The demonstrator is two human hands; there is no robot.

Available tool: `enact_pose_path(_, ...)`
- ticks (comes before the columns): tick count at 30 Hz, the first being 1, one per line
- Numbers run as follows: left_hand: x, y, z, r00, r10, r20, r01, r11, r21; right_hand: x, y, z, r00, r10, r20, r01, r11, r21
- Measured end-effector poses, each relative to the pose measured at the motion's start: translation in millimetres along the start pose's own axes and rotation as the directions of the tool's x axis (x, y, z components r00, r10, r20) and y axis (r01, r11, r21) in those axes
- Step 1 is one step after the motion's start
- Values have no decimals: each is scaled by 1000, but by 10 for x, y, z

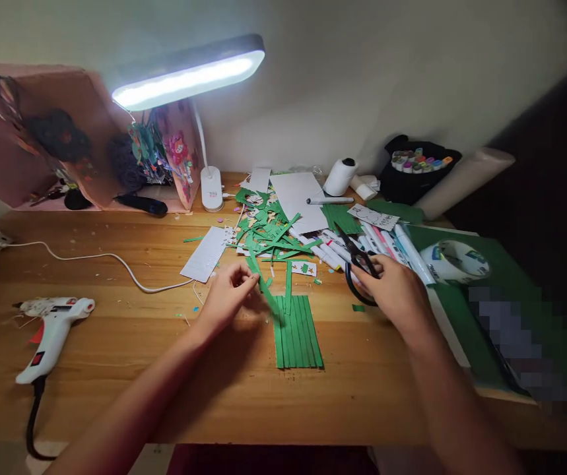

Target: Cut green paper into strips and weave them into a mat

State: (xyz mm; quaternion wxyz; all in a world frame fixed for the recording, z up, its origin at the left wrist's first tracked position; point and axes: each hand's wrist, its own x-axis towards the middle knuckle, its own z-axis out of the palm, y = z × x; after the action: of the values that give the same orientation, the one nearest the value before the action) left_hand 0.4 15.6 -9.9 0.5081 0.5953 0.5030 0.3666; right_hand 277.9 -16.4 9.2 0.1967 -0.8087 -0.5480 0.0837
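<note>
Green panel (301, 336): flat on the tabletop (362, 382), between the hands but closer to the body, slits running away from it.
Left hand (231, 290): nearer the panel, fingertips together, seemingly pinching a slanting green strip (267, 290).
Right hand (402, 293): farther off, holding black scissors (359, 256).

Plain pale-grey wall (352, 86) behind a brown wood-grain desk (134, 333). White desk lamp with long, round-cornered head (191, 79): lit, cool white. Wall dims toward upper right corner. Far right: near-black area (555, 178), detail lost. Pale surface (0, 462) below desk's front edge, lower left; unidentifiable.
</note>
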Motion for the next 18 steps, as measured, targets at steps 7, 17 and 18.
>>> enact_pose_path(7, -146, 69, 156, 979, -47, 197, 71, 991, -116, -1, -13, 90, 960, -186, -211, 148, 972, -183)
enact_pose_path(17, -73, -18, 55, 998, 35, 55, -30, 995, -92, -311, -432, 235, 493, -818, 297, 731, 574, 370)
enact_pose_path(18, -59, -27, 38, 999, 42, 27, -40, 997, -62, -304, -415, 225, 501, -810, 304, 718, 585, 376)
